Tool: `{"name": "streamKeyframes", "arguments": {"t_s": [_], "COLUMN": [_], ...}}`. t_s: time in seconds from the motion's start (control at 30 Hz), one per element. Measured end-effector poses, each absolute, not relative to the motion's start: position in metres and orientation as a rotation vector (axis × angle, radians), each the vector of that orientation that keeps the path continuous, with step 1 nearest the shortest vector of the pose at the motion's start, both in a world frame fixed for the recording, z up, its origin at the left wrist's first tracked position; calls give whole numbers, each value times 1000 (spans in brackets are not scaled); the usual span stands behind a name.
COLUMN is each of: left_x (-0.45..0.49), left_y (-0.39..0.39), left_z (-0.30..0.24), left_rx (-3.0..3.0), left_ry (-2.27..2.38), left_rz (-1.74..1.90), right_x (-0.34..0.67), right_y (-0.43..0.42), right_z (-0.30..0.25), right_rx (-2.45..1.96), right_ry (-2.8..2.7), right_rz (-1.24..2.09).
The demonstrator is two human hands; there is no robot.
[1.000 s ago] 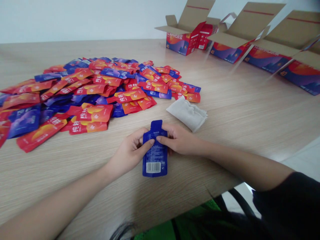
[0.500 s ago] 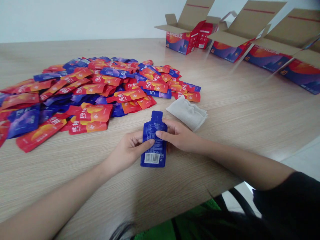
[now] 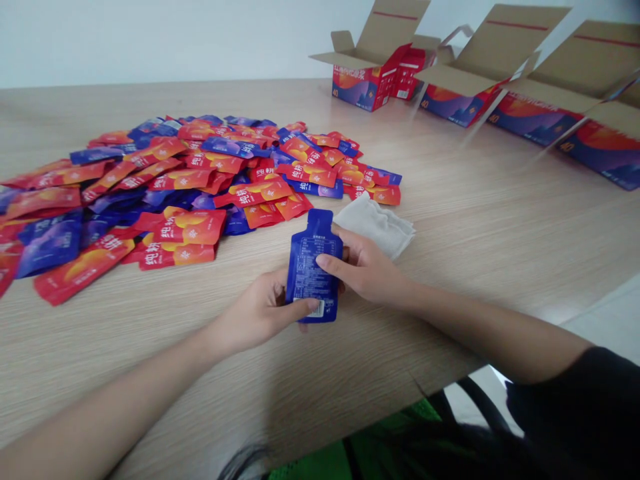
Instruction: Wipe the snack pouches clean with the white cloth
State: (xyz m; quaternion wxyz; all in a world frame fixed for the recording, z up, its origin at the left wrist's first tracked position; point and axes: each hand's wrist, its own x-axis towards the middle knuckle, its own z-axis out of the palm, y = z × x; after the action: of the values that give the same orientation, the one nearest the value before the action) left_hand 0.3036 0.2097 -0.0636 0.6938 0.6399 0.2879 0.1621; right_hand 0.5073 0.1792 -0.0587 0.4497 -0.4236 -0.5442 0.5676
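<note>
"Blue foil pouch [image 3: 310, 257] in your grip, right?"

"Yes, you're pinching it between both hands over the wood-grain table [image 3: 475, 227], its narrow spout end pointing away from you."

"And your fingers?"

"Closed on it. The thumb of your left hand [image 3: 260, 310] lies across the barcode, the thumb of your right hand [image 3: 365, 267] presses the pouch's face near its right edge, and the other fingers curl behind it."

"What's next to it?"

"A crumpled white cloth [image 3: 377, 227] just past your right hand, and a heap of red and blue pouches [image 3: 185, 193] to the left."

"Farther off?"

"Open cardboard cartons [image 3: 360, 87], printed red and purple, stand in a row at the table's far side."
</note>
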Motion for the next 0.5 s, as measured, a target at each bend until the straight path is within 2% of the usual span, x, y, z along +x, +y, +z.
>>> {"name": "streamKeyframes", "arguments": {"t_s": [0.17,0.4,0.5], "left_x": [306,304,304], "left_y": [212,215,214], "left_z": [-65,-58,-58], "left_rx": [1445,1506,1512], "left_ry": [658,625,647], "left_rz": [464,321,313], "right_x": [507,506,508], "right_y": [179,178,181], "right_z": [-62,-60,-63], "right_rx": [-988,-964,-961], "right_ry": [-1412,-1434,-1451], "right_rz": [1643,1489,1521]}}
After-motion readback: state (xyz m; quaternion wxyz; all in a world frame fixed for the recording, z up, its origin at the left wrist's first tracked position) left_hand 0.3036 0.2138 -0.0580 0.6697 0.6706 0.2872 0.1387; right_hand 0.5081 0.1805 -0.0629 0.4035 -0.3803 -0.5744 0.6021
